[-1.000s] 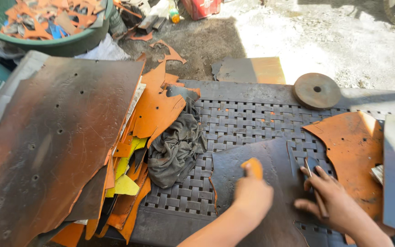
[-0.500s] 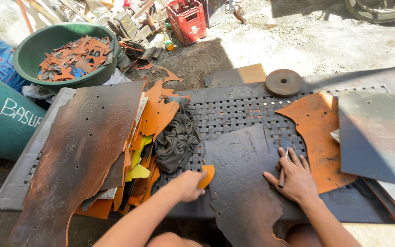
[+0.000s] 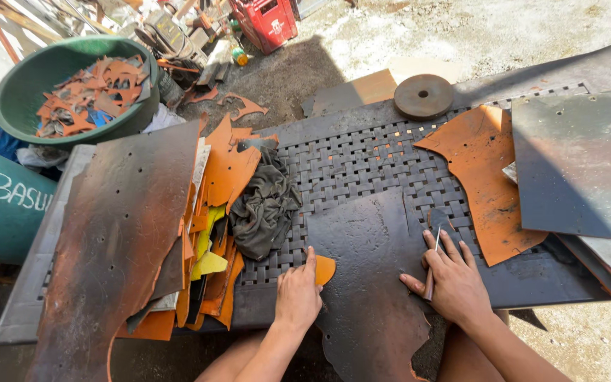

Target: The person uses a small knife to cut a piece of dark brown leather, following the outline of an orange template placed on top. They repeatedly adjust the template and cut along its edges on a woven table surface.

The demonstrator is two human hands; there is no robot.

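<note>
On the woven black mat (image 3: pixel 362 163), head view: a dark sheet of leather (image 3: pixel 369 276) with an irregular, ragged outline lies flat, its lower edge hanging over the near side of the bench. Surface is matt, slightly mottled, with a rust-orange rim at the bottom. Mat is a lattice of flat interlaced strips with small square gaps.

Left of the sheet: a crumpled dark grey cloth (image 3: pixel 263 209), soft folds, resting against a stack of orange and yellow leather offcuts (image 3: pixel 213 240). Further left, a large brown perforated hide (image 3: pixel 114 240), stiff and sun-glossed. Right of the sheet: an orange leather piece (image 3: pixel 486 177) with small punched holes, partly under a grey metal plate (image 3: pixel 581 166). A rusty round disc (image 3: pixel 423 95) with a centre hole sits at the mat's far edge.

Containers: green round basin (image 3: pixel 19 95), upper left, holds a heap of orange and brown leather scraps (image 3: pixel 86 92). A teal drum (image 3: pixel 1 205) stands below it; contents not visible.

Hands: left hand (image 3: pixel 298 293) lies palm down, fingers together, pressing a small orange leather piece (image 3: pixel 324 269) at the dark sheet's left edge. Right hand (image 3: pixel 450 279) rests palm down on the sheet's right edge, fingers slightly apart, closed around a thin blade-like tool (image 3: pixel 433 265) that runs between the fingers and points away from the body.
</note>
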